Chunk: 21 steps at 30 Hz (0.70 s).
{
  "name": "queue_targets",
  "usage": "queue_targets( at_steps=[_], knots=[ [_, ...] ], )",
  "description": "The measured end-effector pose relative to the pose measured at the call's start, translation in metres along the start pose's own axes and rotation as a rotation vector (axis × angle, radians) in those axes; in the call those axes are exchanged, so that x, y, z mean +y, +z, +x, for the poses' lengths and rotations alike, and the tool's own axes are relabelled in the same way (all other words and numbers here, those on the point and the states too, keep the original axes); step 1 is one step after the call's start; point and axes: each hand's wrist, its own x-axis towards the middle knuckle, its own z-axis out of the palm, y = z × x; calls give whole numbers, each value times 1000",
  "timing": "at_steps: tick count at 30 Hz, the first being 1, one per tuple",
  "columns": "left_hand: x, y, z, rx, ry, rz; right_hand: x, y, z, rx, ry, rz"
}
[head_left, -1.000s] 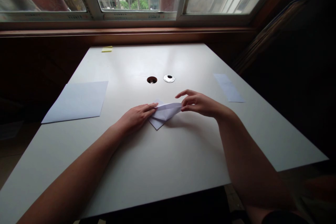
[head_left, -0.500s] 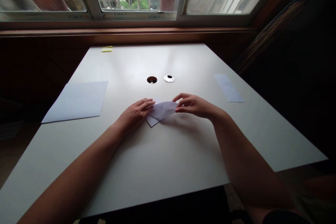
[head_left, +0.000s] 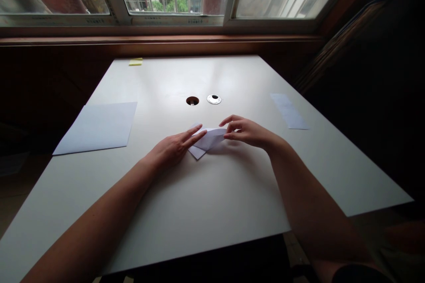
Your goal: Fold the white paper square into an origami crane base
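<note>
A small folded white paper (head_left: pixel 207 140) lies in the middle of the white table (head_left: pixel 212 194). My left hand (head_left: pixel 172 148) rests on the paper's left part, fingers stretched out and pressing it flat. My right hand (head_left: pixel 247 131) pinches the paper's right corner between thumb and fingers, lifting a flap slightly off the table.
A flat white sheet (head_left: pixel 96 127) lies at the left of the table. A narrow paper strip (head_left: pixel 289 111) lies at the right. A round cable hole (head_left: pixel 192 101) and its silver cap (head_left: pixel 214 99) sit behind the hands. A yellow note pad (head_left: pixel 135 62) sits at the far left corner.
The left fingers have stretched out over the paper. The right hand has brought the pinched flap further left and lower than a second ago.
</note>
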Motion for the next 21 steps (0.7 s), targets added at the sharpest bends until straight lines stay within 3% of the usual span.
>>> queue_targets(
  at_steps=[5,10,15,21],
  knots=[
    [5,2,3,-5,157,70,5,1,1,30,35,22],
    [6,9,5,-26,140,86,9,2,2,117,3,11],
    [8,7,6,-65,132,85,14,1,2,99,-87,-54],
    [9,6,6,-56,142,88,23,1,4,127,-97,-144]
  ],
)
